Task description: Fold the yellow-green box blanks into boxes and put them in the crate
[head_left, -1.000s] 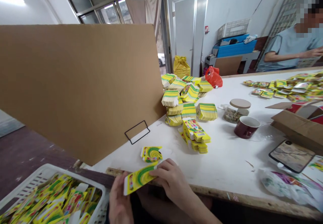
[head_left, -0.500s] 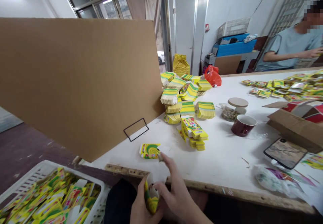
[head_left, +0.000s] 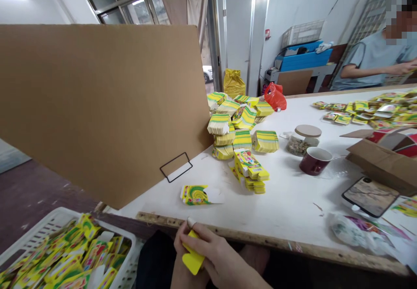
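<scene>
At the table's front edge, both my hands are closed around one small yellow carton [head_left: 194, 257], with a yellow flap sticking out towards me. My left hand [head_left: 180, 254] grips it from the left, partly hidden behind the right. Across its top lies my right hand [head_left: 216, 250], fingers pressed on the carton. Just beyond them, a single yellow-green carton [head_left: 197, 194] lies on the white table with its white flap open to the right. A small stack of flat cartons [head_left: 250, 167] sits further back to the right.
A white basket [head_left: 130, 237] of yellow cartons stands at lower left. A large cardboard sheet [head_left: 104, 97] rises at left behind a black wire frame [head_left: 176, 167]. Bundled cartons [head_left: 243, 119], a mug [head_left: 315, 161], a phone [head_left: 370, 196] and an opened box [head_left: 384, 161] are on the table. A person [head_left: 368, 58] works opposite.
My right hand has come down from its raised finger onto the carton. The carton has turned, so its open white end no longer shows and a yellow flap now points towards me.
</scene>
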The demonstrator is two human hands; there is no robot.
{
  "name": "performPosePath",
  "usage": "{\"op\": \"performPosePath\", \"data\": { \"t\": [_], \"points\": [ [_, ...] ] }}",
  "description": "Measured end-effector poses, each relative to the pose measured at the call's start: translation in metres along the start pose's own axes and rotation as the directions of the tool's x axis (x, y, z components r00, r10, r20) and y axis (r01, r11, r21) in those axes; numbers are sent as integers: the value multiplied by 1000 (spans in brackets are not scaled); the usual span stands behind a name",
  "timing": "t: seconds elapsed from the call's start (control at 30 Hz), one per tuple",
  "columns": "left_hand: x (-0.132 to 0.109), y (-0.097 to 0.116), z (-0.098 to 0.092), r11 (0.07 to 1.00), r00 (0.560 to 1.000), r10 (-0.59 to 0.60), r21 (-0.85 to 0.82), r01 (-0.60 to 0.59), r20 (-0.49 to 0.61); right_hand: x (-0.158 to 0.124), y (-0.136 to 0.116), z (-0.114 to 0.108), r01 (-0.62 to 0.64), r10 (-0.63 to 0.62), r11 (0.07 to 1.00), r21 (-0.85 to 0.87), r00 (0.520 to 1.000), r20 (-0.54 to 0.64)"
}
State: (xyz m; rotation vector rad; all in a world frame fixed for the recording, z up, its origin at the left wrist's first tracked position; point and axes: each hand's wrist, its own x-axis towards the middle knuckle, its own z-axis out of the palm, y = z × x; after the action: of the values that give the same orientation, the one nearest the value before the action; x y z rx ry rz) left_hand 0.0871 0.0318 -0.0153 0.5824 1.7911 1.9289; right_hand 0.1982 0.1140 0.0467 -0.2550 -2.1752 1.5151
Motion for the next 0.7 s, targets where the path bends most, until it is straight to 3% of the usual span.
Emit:
{"op": "performPosePath", "data": {
  "t": [0.07,0.13,0.27,0.43,0.57,0.7],
  "points": [
    [4,1,0,992,995,102,75,-101,-12,2,3,-2,11,-12,1000,-13,996,-86],
    [7,7,-5,968,986,159,188,-164,43,2,10,-5,-12,7,999,-33,990,-139],
    [16,18,-26,926,977,97,344,-158,188,0,19,-10,-119,120,986,-120,993,8],
    [25,13,-45,886,921,11,422,-189,390,0,23,-24,-162,175,960,-227,984,39],
    [21,14,-42,843,890,48,459,-280,454,1,27,-30,-98,124,977,-190,984,131],
    [13,29,-33,790,899,12,547,-277,437,-2,30,-11,-116,119,991,-72,992,34]
  ]
}}
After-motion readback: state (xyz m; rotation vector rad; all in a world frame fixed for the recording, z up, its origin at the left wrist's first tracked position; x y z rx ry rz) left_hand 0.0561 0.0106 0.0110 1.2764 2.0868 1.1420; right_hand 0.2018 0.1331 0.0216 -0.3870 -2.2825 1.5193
